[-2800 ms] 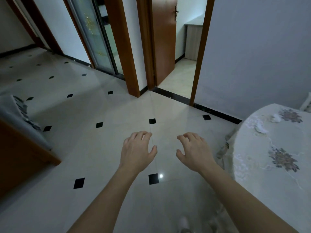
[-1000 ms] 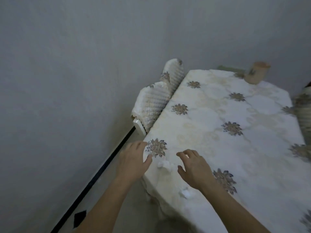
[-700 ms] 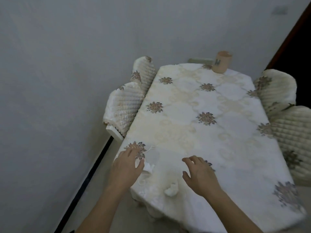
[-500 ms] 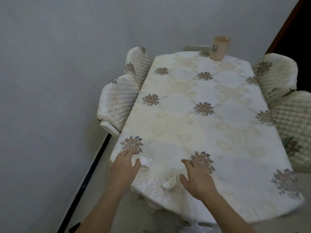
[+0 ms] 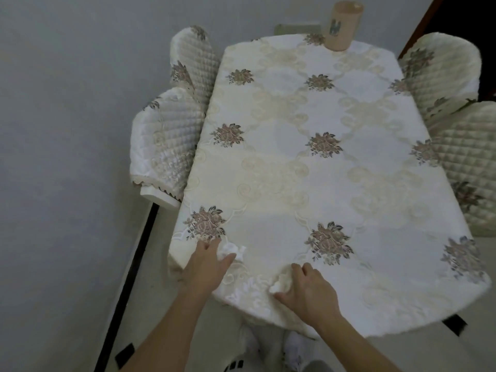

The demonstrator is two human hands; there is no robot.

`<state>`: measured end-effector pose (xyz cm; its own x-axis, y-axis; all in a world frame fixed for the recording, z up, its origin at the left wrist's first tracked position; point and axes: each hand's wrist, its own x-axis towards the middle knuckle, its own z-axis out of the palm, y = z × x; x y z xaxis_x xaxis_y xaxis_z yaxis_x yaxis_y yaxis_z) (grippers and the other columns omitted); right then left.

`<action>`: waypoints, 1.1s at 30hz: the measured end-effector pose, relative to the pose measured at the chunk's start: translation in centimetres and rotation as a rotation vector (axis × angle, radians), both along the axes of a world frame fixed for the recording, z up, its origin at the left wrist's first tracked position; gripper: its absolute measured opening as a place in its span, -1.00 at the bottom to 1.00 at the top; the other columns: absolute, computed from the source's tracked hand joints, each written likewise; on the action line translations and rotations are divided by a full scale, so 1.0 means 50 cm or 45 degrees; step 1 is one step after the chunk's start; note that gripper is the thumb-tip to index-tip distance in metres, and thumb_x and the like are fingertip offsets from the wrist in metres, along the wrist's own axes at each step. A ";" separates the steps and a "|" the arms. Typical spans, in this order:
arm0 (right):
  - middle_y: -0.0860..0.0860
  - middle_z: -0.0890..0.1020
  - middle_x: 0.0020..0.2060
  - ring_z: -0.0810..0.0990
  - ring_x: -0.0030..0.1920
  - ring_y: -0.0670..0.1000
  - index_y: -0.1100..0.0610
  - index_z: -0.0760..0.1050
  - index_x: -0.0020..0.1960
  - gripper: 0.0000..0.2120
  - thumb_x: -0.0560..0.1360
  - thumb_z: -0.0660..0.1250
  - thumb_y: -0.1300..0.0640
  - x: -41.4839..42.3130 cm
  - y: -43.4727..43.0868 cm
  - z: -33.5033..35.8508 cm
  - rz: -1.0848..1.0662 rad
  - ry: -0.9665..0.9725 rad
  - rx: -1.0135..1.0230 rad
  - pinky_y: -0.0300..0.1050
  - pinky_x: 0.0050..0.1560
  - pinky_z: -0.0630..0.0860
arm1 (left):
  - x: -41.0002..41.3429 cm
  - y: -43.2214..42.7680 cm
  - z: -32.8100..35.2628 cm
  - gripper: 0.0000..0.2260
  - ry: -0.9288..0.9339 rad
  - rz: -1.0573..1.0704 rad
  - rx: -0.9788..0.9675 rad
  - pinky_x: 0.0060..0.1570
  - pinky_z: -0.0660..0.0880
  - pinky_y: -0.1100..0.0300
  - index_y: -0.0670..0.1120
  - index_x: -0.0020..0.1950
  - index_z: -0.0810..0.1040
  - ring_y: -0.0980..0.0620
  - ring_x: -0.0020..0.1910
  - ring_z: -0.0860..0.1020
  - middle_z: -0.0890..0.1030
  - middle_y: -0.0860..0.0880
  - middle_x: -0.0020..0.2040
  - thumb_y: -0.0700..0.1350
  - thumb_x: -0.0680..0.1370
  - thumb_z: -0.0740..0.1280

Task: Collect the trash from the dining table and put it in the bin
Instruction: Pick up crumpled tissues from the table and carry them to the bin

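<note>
The dining table (image 5: 308,162) wears a cream cloth with flower patches. Two crumpled white tissues lie near its near left end. My left hand (image 5: 206,264) rests at the table edge, thumb and fingers closing around the left tissue (image 5: 231,249). My right hand (image 5: 306,288) lies on the cloth with its fingers curled around the right tissue (image 5: 280,284), which peeks out at the fingertips. No bin is in view.
A tan cylindrical container (image 5: 342,25) stands at the table's far end. Quilted chairs flank the table: two on the left (image 5: 166,140), two on the right (image 5: 467,162). A grey wall (image 5: 67,130) runs close along the left. My shoes show below the table edge.
The view swung from the tiled hallway to the table and came closer. Both hands moved from hovering open onto the two tissues and closed around them.
</note>
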<state>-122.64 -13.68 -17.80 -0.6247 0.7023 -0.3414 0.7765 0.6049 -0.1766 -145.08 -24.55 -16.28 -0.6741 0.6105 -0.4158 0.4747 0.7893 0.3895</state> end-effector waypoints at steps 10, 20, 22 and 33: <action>0.05 0.62 -0.31 0.59 -0.34 0.11 0.12 0.62 -0.04 -0.53 0.28 0.50 -0.23 -0.007 -0.042 -0.023 -0.032 0.145 0.169 -0.03 -0.44 0.53 | 0.022 0.031 -0.034 -0.63 0.074 -0.127 0.015 -0.04 0.52 0.02 0.06 0.28 0.45 -0.11 0.05 0.57 0.50 -0.03 0.17 0.20 0.55 0.28; 0.00 0.60 -0.32 0.56 -0.34 0.07 0.05 0.59 -0.13 -0.74 0.42 0.46 -0.14 -0.037 -0.074 -0.070 -0.152 0.291 0.201 -0.04 -0.40 0.47 | 0.042 0.025 -0.055 -0.87 0.090 -0.138 0.203 -0.24 0.39 0.08 -0.03 0.10 0.51 -0.11 -0.11 0.54 0.53 -0.04 0.00 -0.04 0.59 0.28; 0.00 0.59 -0.30 0.55 -0.34 0.06 0.06 0.59 -0.12 -0.76 0.40 0.49 -0.09 -0.041 -0.076 -0.073 -0.152 0.294 0.190 -0.06 -0.39 0.45 | 0.045 0.019 -0.058 -0.89 0.075 -0.140 0.234 -0.22 0.43 0.03 -0.07 0.07 0.51 -0.14 -0.11 0.54 0.52 -0.05 -0.02 -0.07 0.59 0.29; 0.03 0.63 -0.21 0.59 -0.19 0.13 0.06 0.48 0.04 -0.78 0.58 0.24 -0.09 -0.044 -0.073 -0.064 -0.206 0.333 -0.061 0.00 -0.24 0.47 | 0.060 -0.006 -0.053 -0.94 -0.102 0.067 0.402 -0.24 0.47 0.01 -0.02 0.02 0.49 -0.12 -0.23 0.56 0.62 -0.05 -0.27 -0.07 0.58 0.32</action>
<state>-124.83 -17.36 -20.99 -0.5771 0.7868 -0.2189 0.7866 0.4635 -0.4080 -142.08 -24.87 -18.95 -0.6810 0.6828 -0.2645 0.3941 0.6463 0.6534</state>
